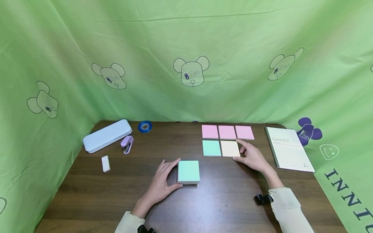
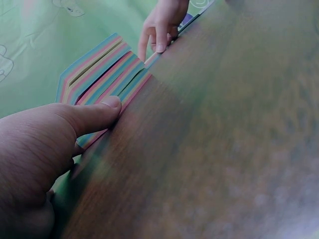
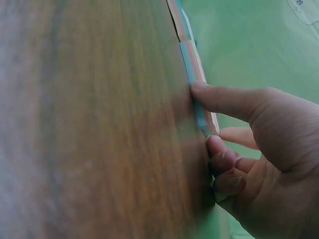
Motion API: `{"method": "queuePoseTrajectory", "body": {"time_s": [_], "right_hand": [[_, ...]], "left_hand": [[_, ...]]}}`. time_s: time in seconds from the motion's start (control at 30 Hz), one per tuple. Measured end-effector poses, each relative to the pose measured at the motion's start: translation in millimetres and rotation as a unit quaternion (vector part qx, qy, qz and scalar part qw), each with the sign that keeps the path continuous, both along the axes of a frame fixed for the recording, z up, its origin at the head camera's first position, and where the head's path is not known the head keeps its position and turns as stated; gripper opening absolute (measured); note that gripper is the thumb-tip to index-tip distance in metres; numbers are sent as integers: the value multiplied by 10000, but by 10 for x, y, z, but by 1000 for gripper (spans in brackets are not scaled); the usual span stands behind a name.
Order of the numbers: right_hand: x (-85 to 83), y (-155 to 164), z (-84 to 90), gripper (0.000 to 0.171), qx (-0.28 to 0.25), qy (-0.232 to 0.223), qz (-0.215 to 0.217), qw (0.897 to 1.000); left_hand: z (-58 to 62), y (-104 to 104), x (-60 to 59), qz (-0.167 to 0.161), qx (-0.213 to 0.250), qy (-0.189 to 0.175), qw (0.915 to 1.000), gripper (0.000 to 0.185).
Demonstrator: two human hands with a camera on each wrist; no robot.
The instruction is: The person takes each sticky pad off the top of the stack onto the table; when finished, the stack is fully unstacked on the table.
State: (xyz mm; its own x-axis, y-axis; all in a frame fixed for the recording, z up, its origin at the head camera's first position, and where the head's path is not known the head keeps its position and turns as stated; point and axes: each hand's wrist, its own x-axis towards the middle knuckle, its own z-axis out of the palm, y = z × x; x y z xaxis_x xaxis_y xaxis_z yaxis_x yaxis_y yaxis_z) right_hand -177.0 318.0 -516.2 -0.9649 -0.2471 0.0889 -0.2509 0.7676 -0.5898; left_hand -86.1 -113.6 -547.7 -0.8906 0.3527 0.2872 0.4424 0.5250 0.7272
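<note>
A thick sticky-note block (image 1: 188,171) with a mint-green top lies on the dark wooden table (image 1: 221,200). My left hand (image 1: 166,179) grips its left side, thumb at the near corner and fingers at the far one. In the left wrist view my thumb (image 2: 94,117) presses the block's striped multicolour side (image 2: 99,69). Five single notes lie in a grid: three pink (image 1: 227,132) at the back, a green one (image 1: 211,148) and a yellow one (image 1: 229,148) in front. My right hand (image 1: 252,157) rests by the yellow note, thumb (image 3: 224,99) on the note's edge (image 3: 192,64).
At the back left lie a pale blue pencil case (image 1: 107,135), a purple stapler (image 1: 127,144), a blue tape roll (image 1: 144,126) and a white eraser (image 1: 105,163). A lined notebook (image 1: 288,148) lies at the right. Green cloth walls in three sides.
</note>
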Motion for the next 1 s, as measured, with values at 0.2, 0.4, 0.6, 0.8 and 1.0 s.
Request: {"method": "queuePoseTrajectory", "body": {"time_s": [0.2,0.4,0.6,0.8,1.0], "right_hand": [[87,-41,12,83,-221,65,-33,9997],[187,-194,116,72,-476,190,-104,9986],[299,-439,177,63,-852,521,176,9948],[402,-701,221,62,-1126,524,600,9904],[514,-961,239,63,-1273,491,1023,9854]], "left_hand": [[-15,5,3,32,-10,49,10000,110],[6,8,6,78,-99,-174,9998,101],[2,2,-13,51,-111,-126,9998,93],[3,3,-14,43,-146,-116,9998,93],[9,0,-10,43,-143,-117,9998,93]]}}
